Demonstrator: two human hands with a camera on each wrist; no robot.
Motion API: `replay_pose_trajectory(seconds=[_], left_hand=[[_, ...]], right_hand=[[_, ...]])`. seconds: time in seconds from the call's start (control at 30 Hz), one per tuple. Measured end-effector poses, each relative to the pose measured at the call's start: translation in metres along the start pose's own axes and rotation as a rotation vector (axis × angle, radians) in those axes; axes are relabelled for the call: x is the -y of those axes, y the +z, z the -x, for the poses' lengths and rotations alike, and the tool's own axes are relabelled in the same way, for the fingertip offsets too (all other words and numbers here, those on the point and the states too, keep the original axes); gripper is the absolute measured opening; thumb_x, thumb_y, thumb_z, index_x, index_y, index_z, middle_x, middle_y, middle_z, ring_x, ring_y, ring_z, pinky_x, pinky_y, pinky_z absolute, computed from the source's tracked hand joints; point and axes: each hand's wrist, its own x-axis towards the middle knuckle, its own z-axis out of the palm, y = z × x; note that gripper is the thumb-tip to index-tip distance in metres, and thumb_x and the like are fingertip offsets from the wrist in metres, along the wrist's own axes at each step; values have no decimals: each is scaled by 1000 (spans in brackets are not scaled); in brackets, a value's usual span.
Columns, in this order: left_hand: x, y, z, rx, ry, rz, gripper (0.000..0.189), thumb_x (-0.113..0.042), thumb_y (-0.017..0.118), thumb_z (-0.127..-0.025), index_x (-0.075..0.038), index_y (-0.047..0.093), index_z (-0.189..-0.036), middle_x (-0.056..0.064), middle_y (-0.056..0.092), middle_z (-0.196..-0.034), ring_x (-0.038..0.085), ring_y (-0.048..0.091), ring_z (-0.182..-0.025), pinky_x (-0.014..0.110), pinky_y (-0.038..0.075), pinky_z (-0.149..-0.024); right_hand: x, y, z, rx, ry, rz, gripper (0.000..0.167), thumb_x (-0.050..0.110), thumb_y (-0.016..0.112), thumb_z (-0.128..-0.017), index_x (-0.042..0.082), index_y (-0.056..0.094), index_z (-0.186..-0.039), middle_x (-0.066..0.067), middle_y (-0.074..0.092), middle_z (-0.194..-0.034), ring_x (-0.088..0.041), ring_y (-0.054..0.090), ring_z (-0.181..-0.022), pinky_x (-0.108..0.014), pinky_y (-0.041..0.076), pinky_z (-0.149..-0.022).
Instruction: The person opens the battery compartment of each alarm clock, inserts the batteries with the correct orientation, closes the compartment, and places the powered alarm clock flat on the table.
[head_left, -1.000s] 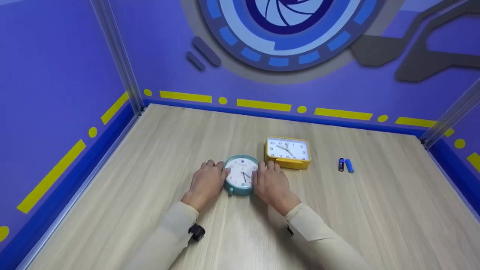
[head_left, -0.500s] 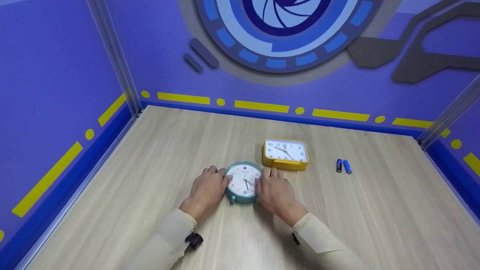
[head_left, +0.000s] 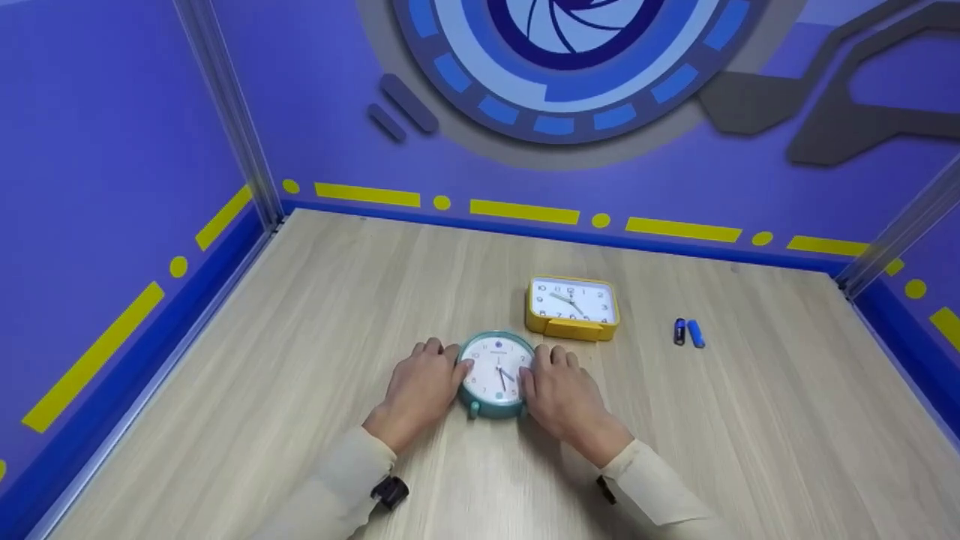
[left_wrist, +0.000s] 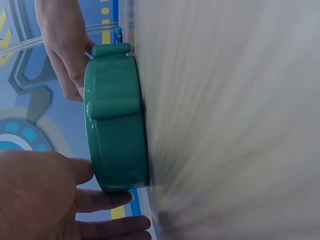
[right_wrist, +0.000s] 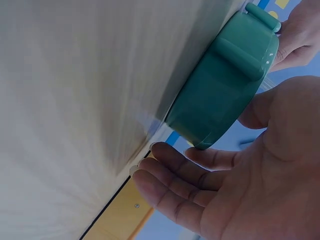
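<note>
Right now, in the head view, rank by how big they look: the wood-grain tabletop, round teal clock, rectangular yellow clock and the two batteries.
1. Wood-grain tabletop
2. Round teal clock and rectangular yellow clock: too close to rank; teal taller, yellow wider
3. Dark battery and plain blue battery: look alike

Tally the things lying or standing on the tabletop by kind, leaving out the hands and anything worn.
Clocks: 2 (teal clock, yellow clock)
Batteries, by the look of them: 2 (darker battery, bluer battery)
Total: 4
</note>
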Motion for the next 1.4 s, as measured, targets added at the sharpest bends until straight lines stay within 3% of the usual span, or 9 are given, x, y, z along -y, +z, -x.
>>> replay_pose_trajectory(seconds=[0.2, 0.47, 0.7, 1.07, 1.4], left_hand=[[-4, -2, 0, 11, 20, -15, 39, -31, 58, -110, 5, 72, -119, 20, 65, -102, 34, 63, -94, 49, 57, -76], [-11, -4, 1, 26, 31, -151, 40, -35, 58, -110, 2, 73, -116, 17, 65, -98, 31, 63, -91, 45, 57, -68], [-19, -3, 1, 39, 28, -144, 40, -36, 58, -110, 1, 73, -116, 17, 66, -101, 32, 63, -94, 46, 57, -69], [-34, 3, 3, 48, 58, -159, 42, -38, 57, -110, -1, 73, -117, 15, 66, -101, 29, 63, -93, 44, 57, -70], [-47, 7, 4, 60, 74, -241, 44, -42, 54, -111, -3, 73, -115, 12, 65, -100, 28, 62, -93, 43, 55, -73]], right_hand=[[-2, -2, 6, 17, 10, -8, 37, 31, 51, -111, -4, 53, -123, -16, 51, -102, -31, 50, -90, -48, 52, -77], [-5, -5, 11, 25, 7, -20, 36, 30, 51, -111, -4, 53, -124, -17, 52, -102, -32, 52, -92, -51, 53, -79], [-11, -9, 17, 13, -9, -20, 35, 29, 54, -110, -4, 53, -122, -18, 53, -101, -34, 54, -92, -53, 54, -77], [-25, -15, 29, 96, 46, -9, 42, 33, 53, -111, -4, 50, -132, -18, 54, -108, -32, 53, -94, -50, 53, -83], [-37, -19, 36, 133, 48, 4, 43, 34, 51, -112, -3, 50, -134, -18, 56, -110, -30, 53, -94, -50, 53, -85]])
